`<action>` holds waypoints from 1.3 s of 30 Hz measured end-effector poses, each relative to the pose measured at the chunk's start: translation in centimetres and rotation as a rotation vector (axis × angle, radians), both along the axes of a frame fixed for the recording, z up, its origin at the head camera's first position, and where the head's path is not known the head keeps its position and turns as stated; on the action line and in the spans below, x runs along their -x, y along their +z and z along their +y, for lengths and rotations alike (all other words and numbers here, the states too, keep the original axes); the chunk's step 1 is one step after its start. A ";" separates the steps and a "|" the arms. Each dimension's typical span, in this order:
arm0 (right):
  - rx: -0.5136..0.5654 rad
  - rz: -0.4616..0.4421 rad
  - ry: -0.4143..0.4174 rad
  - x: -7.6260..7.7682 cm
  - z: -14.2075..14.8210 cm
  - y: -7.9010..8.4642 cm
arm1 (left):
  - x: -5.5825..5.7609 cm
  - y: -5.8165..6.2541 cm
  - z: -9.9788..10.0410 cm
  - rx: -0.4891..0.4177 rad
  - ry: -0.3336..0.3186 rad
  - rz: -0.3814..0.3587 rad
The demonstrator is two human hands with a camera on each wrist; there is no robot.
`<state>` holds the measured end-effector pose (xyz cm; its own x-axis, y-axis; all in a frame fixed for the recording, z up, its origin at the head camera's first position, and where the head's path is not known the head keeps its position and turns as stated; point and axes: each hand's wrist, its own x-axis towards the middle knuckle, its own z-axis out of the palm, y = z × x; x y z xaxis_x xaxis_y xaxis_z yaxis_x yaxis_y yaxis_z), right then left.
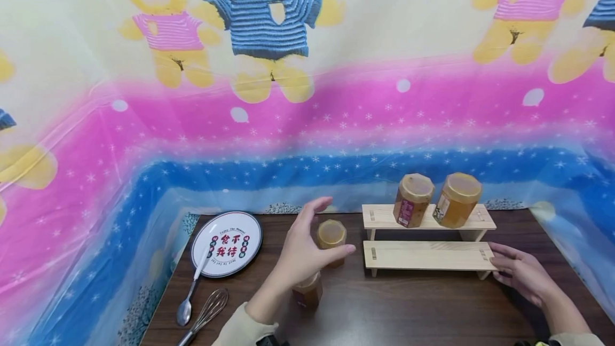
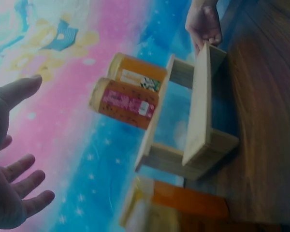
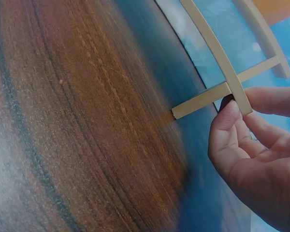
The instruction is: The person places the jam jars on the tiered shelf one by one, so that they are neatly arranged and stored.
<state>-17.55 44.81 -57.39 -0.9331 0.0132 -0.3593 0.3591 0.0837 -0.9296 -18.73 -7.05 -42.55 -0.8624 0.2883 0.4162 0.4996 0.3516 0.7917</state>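
Released on the left: a left grip [image 1: 302, 250] with spread fingers and thumb at the lower centre of the frame, held about a gold-lidded jar [image 1: 332, 233] in the head view, yet well apart from it in the left wrist view. Grasping on the right: a right grip [image 1: 521, 276] at lower right, pinching the end of the lower shelf [image 1: 427, 257] between thumb and fingers. Just below the gold-lidded jar in the frame, partly hidden behind the left arm, a second jar [image 1: 309, 293]. Seems to be at the reaching step, with the shelf steadied meanwhile. Probably calls next for closing the left grip round a jar, lifting upright and keeping clear of the shelf edge. Farther out, at centre right, a red-labelled jar [image 1: 413, 202] and a golden jar [image 1: 458, 202] side by side on the upper shelf [image 1: 378, 218]. At lower left, a plate [image 1: 226, 268], a spoon [image 1: 184, 311] partly resting on it and, near the spoon, a whisk [image 1: 211, 308]. Beneath, a dark counter [image 1: 384, 303]; behind, a bear-printed cloth [image 1: 336, 95].
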 end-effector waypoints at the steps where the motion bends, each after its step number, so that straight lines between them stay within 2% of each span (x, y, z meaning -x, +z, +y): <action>1: 0.000 0.000 0.000 0.0 0.0 0.0 | -0.1 -0.3 -0.4 -0.004 -0.002 0.004; 8: -0.006 0.002 0.000 0.0 0.1 -0.2 | -1.0 -1.8 -3.0 -0.039 0.000 0.022; 14: 0.000 0.017 -0.002 -0.1 0.0 -0.2 | -1.8 -3.2 -4.3 -0.043 0.039 -0.026; 22: 0.013 0.024 -0.002 -0.1 0.0 -0.3 | -2.5 -6.2 -5.5 -0.047 0.078 -0.069; 28: 0.012 0.022 -0.003 -0.1 0.0 -0.3 | -2.8 -8.4 -6.5 -0.059 0.082 -0.080; 35: 0.001 0.027 0.000 -0.1 0.0 -0.3 | -3.0 -11.2 -7.2 -0.121 0.048 -0.184; 39: 0.003 0.029 0.001 -0.1 0.0 -0.3 | -2.9 -12.7 -7.5 -0.119 0.038 -0.224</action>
<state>-17.47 44.81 -57.68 -0.9431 0.0114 -0.3323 0.3321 0.0811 -0.9398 -15.82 -14.50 -55.26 -0.9461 0.2143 0.2430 0.2958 0.2649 0.9178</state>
